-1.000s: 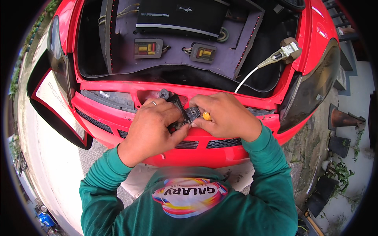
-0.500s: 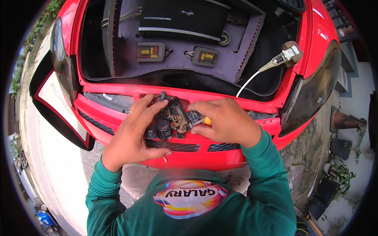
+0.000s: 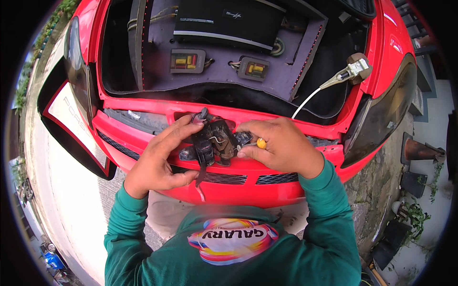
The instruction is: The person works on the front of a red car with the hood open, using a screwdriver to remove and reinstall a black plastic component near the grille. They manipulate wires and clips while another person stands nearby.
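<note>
A black, weathered latch assembly [image 3: 221, 139] with a thin bent metal piece sits on the front edge of the red car's open front compartment [image 3: 315, 127]. My left hand [image 3: 160, 159] grips its left side, fingertips on the top, thumb lower down beside a dangling dark strip [image 3: 202, 174]. My right hand [image 3: 286, 148] is closed round a yellow-handled tool [image 3: 261, 143] at the assembly's right end, beside a small black bracket [image 3: 242, 137]; the tool's tip is too small to make out.
Inside the compartment are a black amplifier [image 3: 224, 26], two fuse holders [image 3: 187, 61] and a white cable with a connector [image 3: 355, 67]. A dark panel with white lettering [image 3: 71, 128] stands at left. At right are a rusty cone-shaped object [image 3: 422, 152] and potted plants [image 3: 412, 219].
My left hand has shifted left off the middle of the assembly, exposing more of it. A dark strip now hangs below. My right hand and the yellow handle have moved slightly right.
</note>
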A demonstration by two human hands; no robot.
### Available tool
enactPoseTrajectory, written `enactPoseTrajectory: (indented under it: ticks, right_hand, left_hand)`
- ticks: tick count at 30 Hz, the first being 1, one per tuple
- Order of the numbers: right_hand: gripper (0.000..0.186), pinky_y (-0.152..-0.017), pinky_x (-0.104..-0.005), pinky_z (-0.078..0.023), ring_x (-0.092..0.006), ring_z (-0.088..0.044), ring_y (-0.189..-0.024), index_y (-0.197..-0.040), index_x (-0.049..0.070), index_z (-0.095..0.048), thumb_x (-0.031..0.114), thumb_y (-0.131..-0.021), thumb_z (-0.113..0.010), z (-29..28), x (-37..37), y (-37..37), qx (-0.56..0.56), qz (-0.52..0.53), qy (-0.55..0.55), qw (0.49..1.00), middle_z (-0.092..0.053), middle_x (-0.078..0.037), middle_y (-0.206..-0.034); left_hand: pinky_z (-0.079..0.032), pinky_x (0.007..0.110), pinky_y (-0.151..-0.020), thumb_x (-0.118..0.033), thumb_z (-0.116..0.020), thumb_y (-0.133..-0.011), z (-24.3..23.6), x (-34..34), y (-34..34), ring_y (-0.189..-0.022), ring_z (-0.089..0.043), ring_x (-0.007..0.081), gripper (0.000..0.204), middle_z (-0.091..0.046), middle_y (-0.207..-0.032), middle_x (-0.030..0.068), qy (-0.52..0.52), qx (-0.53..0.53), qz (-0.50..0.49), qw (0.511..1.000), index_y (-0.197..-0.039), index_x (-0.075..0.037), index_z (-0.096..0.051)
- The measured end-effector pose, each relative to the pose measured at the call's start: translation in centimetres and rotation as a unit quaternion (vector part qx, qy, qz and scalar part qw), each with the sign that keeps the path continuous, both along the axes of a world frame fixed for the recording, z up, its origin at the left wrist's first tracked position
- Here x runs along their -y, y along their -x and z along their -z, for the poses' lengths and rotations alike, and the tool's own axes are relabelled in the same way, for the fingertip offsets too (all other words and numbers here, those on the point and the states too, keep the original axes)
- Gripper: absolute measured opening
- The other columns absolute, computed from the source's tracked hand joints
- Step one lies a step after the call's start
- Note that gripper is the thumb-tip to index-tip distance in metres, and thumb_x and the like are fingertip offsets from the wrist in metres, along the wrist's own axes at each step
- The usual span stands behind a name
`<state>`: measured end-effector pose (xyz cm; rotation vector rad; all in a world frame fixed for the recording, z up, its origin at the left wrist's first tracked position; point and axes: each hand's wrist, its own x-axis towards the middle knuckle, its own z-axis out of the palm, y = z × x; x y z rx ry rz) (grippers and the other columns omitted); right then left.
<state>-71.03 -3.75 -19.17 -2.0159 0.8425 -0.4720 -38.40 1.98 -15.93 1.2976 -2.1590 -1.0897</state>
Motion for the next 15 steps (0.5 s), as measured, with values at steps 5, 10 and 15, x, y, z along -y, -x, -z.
enactPoseTrajectory:
  ticks: [5, 10, 15]
  right_hand:
    - [0.040, -0.069, -0.0388, -0.058, -0.0310, -0.076, -0.072, -0.125, 0.003, -0.075, 0.019, -0.090, -0.088, 1.0, 0.4, -0.1, 0.028, 0.021, -0.001, 0.999, -0.074, -0.015, -0.081]
    - [0.042, -0.069, -0.0380, -0.057, -0.0292, -0.076, -0.071, -0.126, 0.001, -0.075, 0.015, -0.089, -0.089, 0.4, 0.6, -0.5, 0.028, 0.028, -0.049, 0.998, -0.075, -0.015, -0.084]
    - [0.047, -0.074, -0.0369, -0.060, -0.0285, -0.078, -0.078, -0.127, 0.001, -0.075, 0.011, -0.084, -0.091, 0.6, 0.2, -0.5, 0.054, 0.034, 0.034, 0.997, -0.079, -0.018, -0.099]
  left_hand:
    - [-0.055, 0.049, -0.113, -0.017, -0.090, -0.073, 0.4, 0.5, -0.1, -0.139, -0.064, 0.0480, 0.080, -0.063, -0.149, 0.0292, 0.040, 0.038, 0.003, 0.998, -0.146, 0.001, -0.065]
    - [-0.060, 0.047, -0.104, -0.022, -0.093, -0.075, 2.6, -0.1, -0.2, -0.122, -0.073, 0.0455, 0.066, -0.072, -0.129, 0.0284, 0.105, 0.010, -0.032, 0.994, -0.128, 0.004, -0.064]
    - [-0.063, 0.046, -0.095, -0.019, -0.093, -0.073, 3.1, 0.1, 0.9, -0.108, -0.077, 0.0441, 0.061, -0.074, -0.120, 0.0251, 0.191, -0.017, -0.051, 0.980, -0.121, 0.004, -0.062]
